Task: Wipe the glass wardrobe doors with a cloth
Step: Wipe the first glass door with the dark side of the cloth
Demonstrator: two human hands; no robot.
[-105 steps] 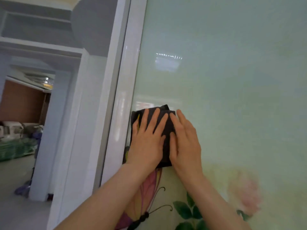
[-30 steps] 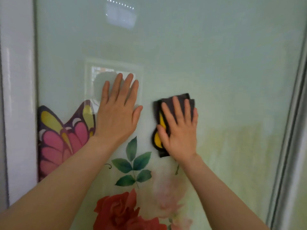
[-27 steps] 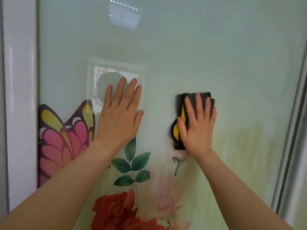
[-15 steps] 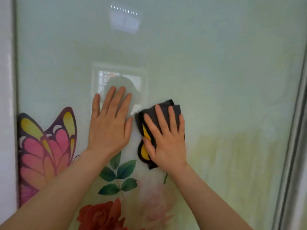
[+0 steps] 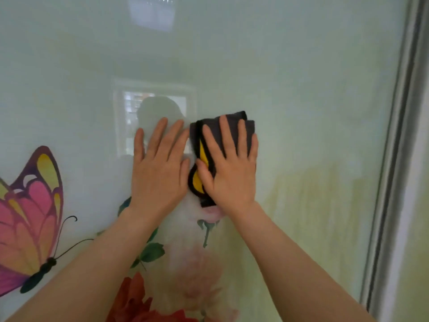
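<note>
Head view: your two bare forearms come up from the bottom edge and meet near the middle. Your left hand (image 5: 160,168) lies flat on the glass door (image 5: 313,89), palm down, fingers stretched out and close together, gripping nothing. Just beside it, your right hand (image 5: 229,173) is also spread flat, and it presses a folded cloth (image 5: 232,123) against the pane; the fingers lie on top of the cloth instead of curling round it. The cloth is dark grey with a yellow patch edged in black showing at its left side, next to your thumb. The two hands nearly touch, the left index finger close to the cloth's left edge.

Behind the hands, the pale green glass carries a printed butterfly (image 5: 30,219) at the left, green leaves (image 5: 152,252) below the left wrist, and a red rose (image 5: 132,300) at the bottom edge. A pale pink flower (image 5: 197,275) sits faintly between your forearms. A window's reflection (image 5: 130,126) shows above your left hand. The door's frame (image 5: 399,159) runs down the right side.
</note>
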